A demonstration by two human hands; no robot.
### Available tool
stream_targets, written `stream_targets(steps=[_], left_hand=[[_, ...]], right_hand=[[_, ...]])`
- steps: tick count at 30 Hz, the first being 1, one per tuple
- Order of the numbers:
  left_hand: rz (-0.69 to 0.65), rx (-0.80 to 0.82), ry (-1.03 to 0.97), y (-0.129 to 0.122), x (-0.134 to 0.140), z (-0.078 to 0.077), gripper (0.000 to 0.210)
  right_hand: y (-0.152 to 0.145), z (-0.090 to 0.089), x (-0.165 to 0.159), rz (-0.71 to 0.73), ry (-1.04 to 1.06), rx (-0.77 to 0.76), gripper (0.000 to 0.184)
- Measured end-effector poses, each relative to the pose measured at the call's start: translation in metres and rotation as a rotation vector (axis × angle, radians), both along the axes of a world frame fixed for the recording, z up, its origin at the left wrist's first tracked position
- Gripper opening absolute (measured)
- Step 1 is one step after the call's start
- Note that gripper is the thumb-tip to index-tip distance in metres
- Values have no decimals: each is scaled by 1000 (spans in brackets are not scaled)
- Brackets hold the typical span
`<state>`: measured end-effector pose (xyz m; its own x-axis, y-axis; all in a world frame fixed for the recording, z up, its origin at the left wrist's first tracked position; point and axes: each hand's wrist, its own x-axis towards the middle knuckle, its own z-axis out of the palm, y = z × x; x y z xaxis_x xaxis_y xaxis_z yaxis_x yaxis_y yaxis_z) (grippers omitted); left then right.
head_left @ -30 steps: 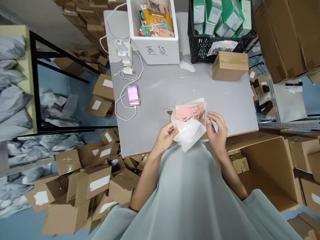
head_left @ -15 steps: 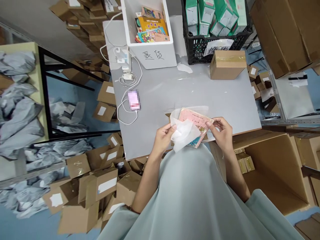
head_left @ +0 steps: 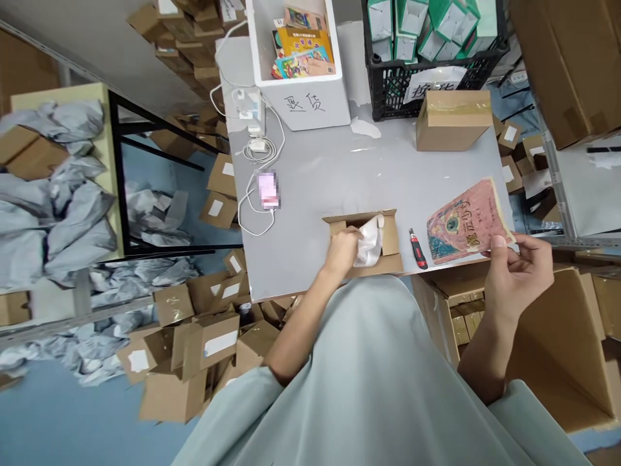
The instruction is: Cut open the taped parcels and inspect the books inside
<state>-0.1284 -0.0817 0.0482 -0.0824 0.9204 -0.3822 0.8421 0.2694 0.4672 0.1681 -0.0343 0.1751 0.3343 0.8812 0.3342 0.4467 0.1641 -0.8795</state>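
The pink booklet (head_left: 460,223) looks old (its edges are yellowed), with dark lettering and a blue-green picture. The right hand (head_left: 521,275) pinches one corner at the table's (head_left: 310,175) right front; the left hand (head_left: 343,251) grips white wrapping (head_left: 371,244) in an open carton (head_left: 391,241).

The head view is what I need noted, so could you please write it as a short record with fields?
Left hand: grips the wrapper at the open carton
Right hand: holds the pink book by one corner
Cutter: on the table, between carton and book
Far side: white bin with books; black crate with green boxes
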Motion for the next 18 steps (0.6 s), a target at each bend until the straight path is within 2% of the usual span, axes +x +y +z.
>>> stream_targets(steps=[1, 3, 6, 9, 12, 15, 16, 18], left_hand=[[-29, -120, 78, 10, 9, -7, 45], [-49, -230, 108, 29, 25, -20, 40], [-68, -284, 57, 47, 39, -37, 37], [-55, -301, 17, 52, 40, -40, 41], [-12, -257, -10, 38, 31, -24, 36], [119, -88, -96, 11, 19, 5, 44], [224, -18, -233, 1, 15, 15, 49], [424, -41, -661, -16, 7, 32, 74]], right_hand=[[0, -1, -1, 14, 11, -10, 33], [-3, -3, -6, 53, 36, -34, 32], [-8, -5, -14, 136, 88, -98, 28], [-12, -6, -21, 222, 129, -165, 25], [-13, -7, -26, 276, 141, -194, 25], [-13, -10, -32, 300, 122, -181, 24], [-14, -11, -36, 308, 106, -156, 22], [-17, -13, -46, 345, 50, -50, 14]])
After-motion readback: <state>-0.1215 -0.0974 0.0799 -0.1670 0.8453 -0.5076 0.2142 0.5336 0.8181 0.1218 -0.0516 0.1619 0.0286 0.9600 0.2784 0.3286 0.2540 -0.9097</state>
